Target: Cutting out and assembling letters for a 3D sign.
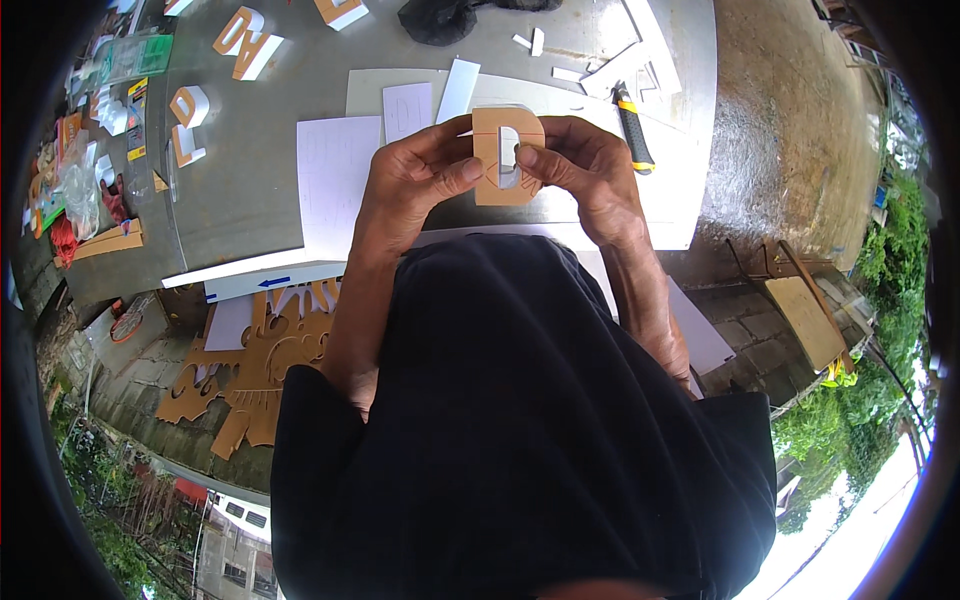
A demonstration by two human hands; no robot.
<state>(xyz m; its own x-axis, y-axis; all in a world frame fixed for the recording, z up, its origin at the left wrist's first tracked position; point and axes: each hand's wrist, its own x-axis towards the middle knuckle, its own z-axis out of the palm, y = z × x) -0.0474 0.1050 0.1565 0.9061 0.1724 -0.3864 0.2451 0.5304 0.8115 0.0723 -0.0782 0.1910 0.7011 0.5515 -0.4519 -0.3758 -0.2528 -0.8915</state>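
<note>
**Both hands pinch a brown cut-out letter**

The left hand point(415, 180) and right hand point(585, 170) close on a brown foam letter point(505, 155), thumbs and fingertips pressing its two sides. It is held upright above the near edge of the bench point(250, 190), over white sheets point(335, 170). A yellow-and-black utility knife point(633, 128) lies just beside the right hand.

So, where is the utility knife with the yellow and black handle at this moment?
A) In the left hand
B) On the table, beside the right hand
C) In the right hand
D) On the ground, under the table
B: the knife lies on the table just beside the right hand, while both hands pinch the brown letter; the left hand holds no tool.
</note>
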